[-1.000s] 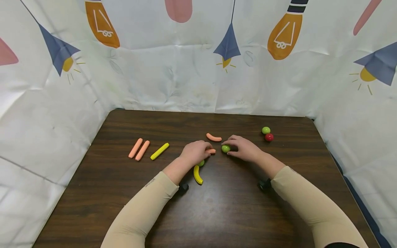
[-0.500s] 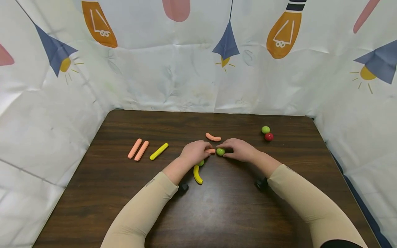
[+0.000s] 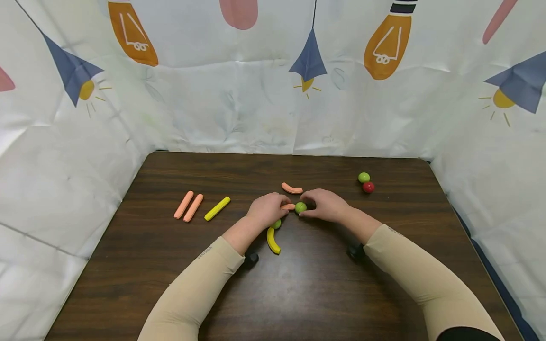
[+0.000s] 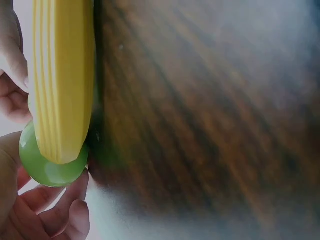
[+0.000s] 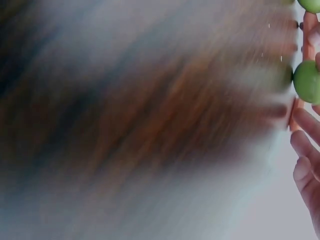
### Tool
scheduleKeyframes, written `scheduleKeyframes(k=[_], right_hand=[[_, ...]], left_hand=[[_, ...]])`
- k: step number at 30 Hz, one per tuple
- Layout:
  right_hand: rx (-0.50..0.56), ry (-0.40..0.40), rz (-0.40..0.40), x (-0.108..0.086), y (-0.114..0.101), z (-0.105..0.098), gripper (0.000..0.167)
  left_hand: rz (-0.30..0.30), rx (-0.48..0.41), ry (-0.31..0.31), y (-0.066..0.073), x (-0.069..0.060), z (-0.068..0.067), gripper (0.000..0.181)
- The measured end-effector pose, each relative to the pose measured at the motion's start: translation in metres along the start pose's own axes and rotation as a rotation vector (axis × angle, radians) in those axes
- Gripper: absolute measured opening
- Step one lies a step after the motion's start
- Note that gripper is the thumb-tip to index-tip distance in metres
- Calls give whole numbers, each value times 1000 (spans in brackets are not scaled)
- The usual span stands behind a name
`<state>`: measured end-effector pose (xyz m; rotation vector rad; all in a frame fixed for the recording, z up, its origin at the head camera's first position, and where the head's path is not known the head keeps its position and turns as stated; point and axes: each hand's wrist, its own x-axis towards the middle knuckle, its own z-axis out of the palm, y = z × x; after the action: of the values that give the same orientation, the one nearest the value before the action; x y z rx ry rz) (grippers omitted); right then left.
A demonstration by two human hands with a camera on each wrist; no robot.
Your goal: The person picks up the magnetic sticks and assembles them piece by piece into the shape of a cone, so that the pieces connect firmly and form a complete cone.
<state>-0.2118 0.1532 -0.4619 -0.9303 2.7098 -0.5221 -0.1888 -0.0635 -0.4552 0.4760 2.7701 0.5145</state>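
Note:
In the head view my left hand (image 3: 265, 210) pinches a short pink stick (image 3: 288, 207) lying on the table. My right hand (image 3: 327, 205) holds a green ball (image 3: 300, 207) between thumb and fingers, at the right end of that stick. Below my left hand sits another green ball (image 3: 276, 224), with a curved yellow piece (image 3: 273, 241) reaching down from it. The left wrist view shows the yellow piece (image 4: 62, 80) in front of a green ball (image 4: 52, 172). A curved pink piece (image 3: 292, 189) lies just beyond both hands.
Two pink sticks (image 3: 183, 205) and a straight yellow stick (image 3: 217, 209) lie on the left of the brown table (image 3: 315, 293). Toward the back right a green ball (image 3: 364, 177) sits against a red ball (image 3: 368, 187). A patterned white cloth (image 3: 256, 109) surrounds the table's back and sides.
My right hand has moved left with its green ball, which now stands at the end of the pink stick. My left hand has kept its place on the stick.

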Motion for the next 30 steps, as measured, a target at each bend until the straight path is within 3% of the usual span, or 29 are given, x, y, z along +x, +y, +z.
scheduleKeyframes(k=[10,19,26,30], right_hand=[[-10,3,-11,3,-6,1,35],[-3,-56,-4,7,-7,-1,36],[-7,-95,34,9,-8,-2,40],[-2,-79,42,8,-7,-5,42]], left_hand=[[-29,-52,37,-3,-3,2,32],[-40,-61,83,-3,-6,4,33],[-67,-81,53,-4,-5,3,31],[-78,-85,24,-5,-4,2,29]])
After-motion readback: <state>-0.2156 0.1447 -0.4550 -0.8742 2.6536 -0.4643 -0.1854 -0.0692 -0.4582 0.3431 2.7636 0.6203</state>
